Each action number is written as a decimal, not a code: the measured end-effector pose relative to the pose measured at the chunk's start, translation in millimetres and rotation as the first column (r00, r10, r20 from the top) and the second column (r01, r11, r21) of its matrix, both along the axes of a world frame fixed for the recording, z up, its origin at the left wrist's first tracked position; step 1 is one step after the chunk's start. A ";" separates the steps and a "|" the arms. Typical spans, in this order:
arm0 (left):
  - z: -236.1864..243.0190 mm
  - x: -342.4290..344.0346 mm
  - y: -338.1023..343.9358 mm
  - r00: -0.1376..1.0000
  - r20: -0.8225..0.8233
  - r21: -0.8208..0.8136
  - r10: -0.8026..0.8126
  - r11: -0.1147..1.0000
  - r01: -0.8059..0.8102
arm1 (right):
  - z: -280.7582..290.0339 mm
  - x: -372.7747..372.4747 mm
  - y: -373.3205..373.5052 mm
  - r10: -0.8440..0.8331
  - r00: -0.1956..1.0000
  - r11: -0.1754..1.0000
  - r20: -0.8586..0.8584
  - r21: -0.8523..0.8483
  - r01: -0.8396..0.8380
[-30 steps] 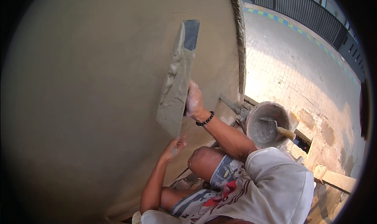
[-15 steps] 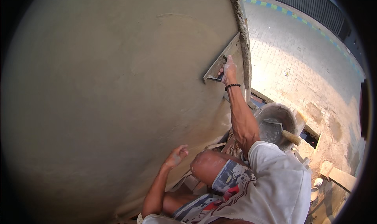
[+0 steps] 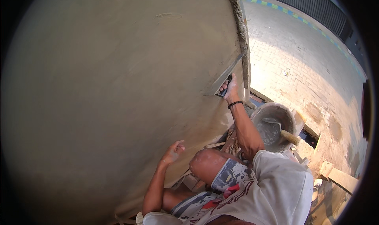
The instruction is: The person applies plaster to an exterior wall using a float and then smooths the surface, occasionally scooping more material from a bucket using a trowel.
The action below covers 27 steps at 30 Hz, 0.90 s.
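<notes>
A plastering trowel [image 3: 226,74] with a long flat metal blade lies against the smooth grey-brown plastered wall [image 3: 130,87], close to its rough right edge [image 3: 244,51]. My right hand [image 3: 232,87], a dark bead bracelet at its wrist, is wrapped round the trowel's dark handle. Seen from above, the blade slants, its upper end near the wall's edge. Lower and to the left, my left hand [image 3: 171,153] hovers near the wall above my bent knee [image 3: 209,162]. Its fingers are apart and loosely bent, with nothing in them.
On my right stands a bucket [image 3: 292,120] of wet grey mortar, with a wooden-handled trowel [image 3: 290,137] in it. Beyond the wall edge runs a paved lane [image 3: 284,55] with a dark metal fence [image 3: 308,4] behind. A concrete block [image 3: 343,180] lies at the lower right.
My right hand and the plastering trowel have moved down along the wall's right edge, and the blade now looks narrower. My left hand has shifted slightly up and left.
</notes>
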<state>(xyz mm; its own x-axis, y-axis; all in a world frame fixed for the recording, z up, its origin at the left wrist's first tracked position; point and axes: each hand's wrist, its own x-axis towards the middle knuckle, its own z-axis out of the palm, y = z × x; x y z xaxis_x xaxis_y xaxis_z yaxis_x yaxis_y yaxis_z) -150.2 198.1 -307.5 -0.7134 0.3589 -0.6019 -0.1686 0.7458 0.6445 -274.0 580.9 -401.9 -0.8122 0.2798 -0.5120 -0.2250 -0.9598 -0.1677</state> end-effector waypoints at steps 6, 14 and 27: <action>-6.6 13.2 -23.9 0.996 -0.029 -0.100 -0.085 0.992 0.082 | 30.9 -33.1 -10.3 0.025 0.994 0.998 0.109 0.048 -0.030; -11.8 6.5 -23.6 0.994 -0.038 0.044 -0.101 0.994 0.103 | 224.3 -26.6 -2.0 -0.014 0.999 0.904 -0.042 0.426 0.031; 1.5 -19.7 -8.2 0.974 -0.147 -0.024 -0.172 0.985 0.170 | 322.3 37.4 -146.1 0.459 0.834 0.492 -0.306 0.869 0.048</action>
<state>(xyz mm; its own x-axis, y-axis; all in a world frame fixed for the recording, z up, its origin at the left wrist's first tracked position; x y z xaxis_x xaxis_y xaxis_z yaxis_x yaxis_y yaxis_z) -169.9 190.0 -306.0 -0.7236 0.4770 -0.4989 0.0585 0.7625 0.6443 -236.5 434.8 -79.5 -0.9454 0.1434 0.2928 -0.3258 -0.4519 -0.8305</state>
